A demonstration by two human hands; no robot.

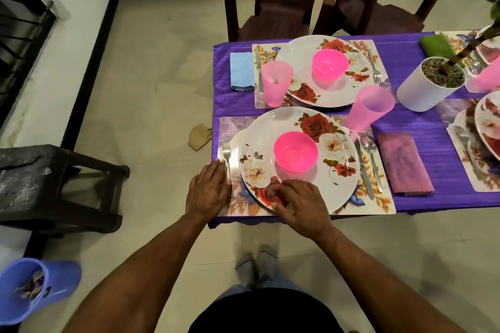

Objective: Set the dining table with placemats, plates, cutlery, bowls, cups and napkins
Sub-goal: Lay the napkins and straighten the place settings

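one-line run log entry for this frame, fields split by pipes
stage: adjusting near setting | left hand: flat on floral placemat beside steel fork | right hand: fingers on floral white plate rim | pink plastic bowl: on plate

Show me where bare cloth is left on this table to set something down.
Free: the purple cloth strip between the near cup, purple napkin and white pot; a narrow band left of the blue napkin. Crowded: both mats, and the near plate edge under both hands.
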